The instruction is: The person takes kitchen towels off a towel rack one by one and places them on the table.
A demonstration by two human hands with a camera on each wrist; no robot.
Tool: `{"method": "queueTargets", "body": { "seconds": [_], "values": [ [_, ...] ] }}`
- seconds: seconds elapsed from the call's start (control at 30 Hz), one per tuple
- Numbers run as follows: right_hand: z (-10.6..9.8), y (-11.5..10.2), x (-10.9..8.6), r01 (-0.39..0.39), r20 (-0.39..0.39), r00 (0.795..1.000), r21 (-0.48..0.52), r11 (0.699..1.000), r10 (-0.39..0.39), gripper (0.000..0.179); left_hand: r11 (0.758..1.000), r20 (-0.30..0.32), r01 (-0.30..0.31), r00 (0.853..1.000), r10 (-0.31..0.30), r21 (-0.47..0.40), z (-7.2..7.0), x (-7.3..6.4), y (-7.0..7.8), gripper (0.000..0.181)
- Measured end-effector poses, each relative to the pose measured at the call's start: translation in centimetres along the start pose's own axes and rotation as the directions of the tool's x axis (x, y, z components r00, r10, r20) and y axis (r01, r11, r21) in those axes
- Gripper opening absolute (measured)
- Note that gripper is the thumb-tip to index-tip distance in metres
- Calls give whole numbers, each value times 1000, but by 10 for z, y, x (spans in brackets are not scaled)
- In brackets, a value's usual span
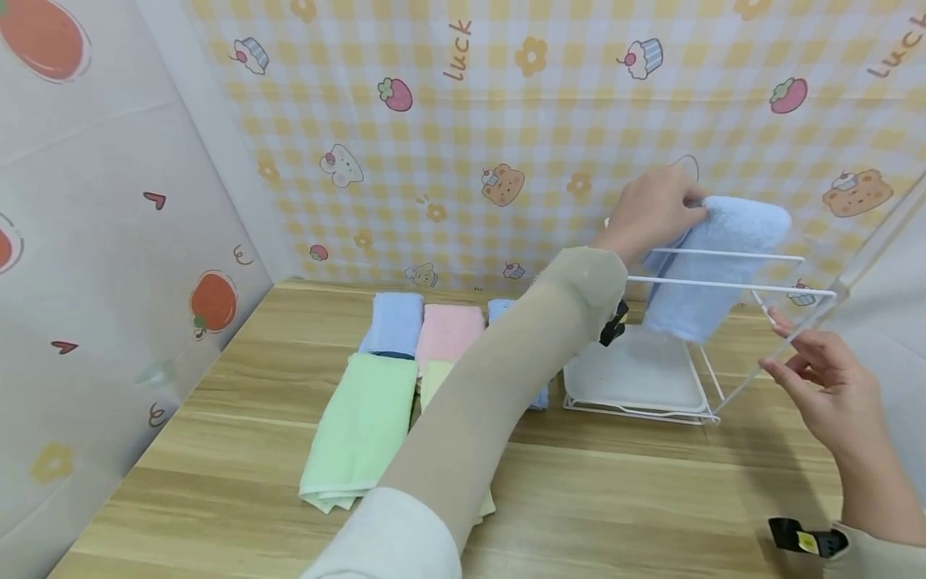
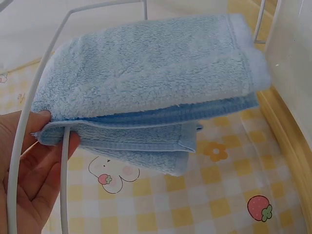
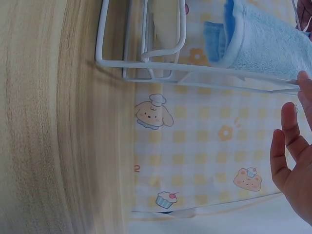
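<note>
A folded light blue towel (image 1: 723,265) hangs across the upper bars of a white wire rack (image 1: 731,284), its lower end above the rack's tray. My left hand (image 1: 651,205) pinches the towel's edge at the back. In the left wrist view, the left thumb and fingers (image 2: 41,161) hold the towel (image 2: 146,73) near a rack bar, and its layers hang apart. At the rack's right side, my right hand (image 1: 832,386) holds the slanting side wire between thumb and fingers. The right wrist view shows a fingertip touching the wire; the other fingers curve loosely.
Left on the wooden table (image 1: 622,482) lie folded towels: green (image 1: 362,426), pink (image 1: 452,330), blue (image 1: 398,322), and a yellow one partly under my left arm. A grey-white tray (image 1: 637,370) forms the rack's base. A checked cloth wall (image 1: 448,161) stands close behind.
</note>
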State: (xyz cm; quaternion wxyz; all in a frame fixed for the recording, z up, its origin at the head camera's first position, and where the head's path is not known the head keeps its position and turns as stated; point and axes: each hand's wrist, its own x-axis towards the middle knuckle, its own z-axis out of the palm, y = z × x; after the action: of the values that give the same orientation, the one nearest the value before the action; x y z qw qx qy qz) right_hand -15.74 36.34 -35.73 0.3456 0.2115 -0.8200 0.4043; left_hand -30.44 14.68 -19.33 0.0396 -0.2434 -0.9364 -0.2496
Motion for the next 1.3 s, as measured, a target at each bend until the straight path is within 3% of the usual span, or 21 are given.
{"method": "queueTargets", "body": {
  "seconds": [0.13,0.27,0.5,0.63,0.83,1.0,1.3],
  "values": [
    [-1,-2,0,0,11,1000,-28,1000,0,36,999,-29,-43,999,44,30,-1,0,1,21],
    [-2,-1,0,3,11,1000,-28,1000,-3,37,998,-23,-68,997,68,5,-2,-1,1,20],
    [1,0,-1,-8,-2,1000,-28,1000,8,30,991,-12,-102,995,101,-87,-9,-5,-3,20],
    [1,2,-1,-2,-19,1000,15,1000,2,35,988,-17,-109,994,108,-113,-12,-7,-7,27],
    [1,6,0,18,-51,999,52,998,-15,39,971,-33,-170,985,167,-166,-15,-13,-16,27],
    [0,5,0,17,-61,998,36,999,-15,42,949,-88,-244,969,230,-200,-17,-22,-26,28],
    [1,4,-1,-2,-71,998,37,999,4,43,909,-188,-275,956,224,-313,-25,-39,-43,27]
  ]
}}
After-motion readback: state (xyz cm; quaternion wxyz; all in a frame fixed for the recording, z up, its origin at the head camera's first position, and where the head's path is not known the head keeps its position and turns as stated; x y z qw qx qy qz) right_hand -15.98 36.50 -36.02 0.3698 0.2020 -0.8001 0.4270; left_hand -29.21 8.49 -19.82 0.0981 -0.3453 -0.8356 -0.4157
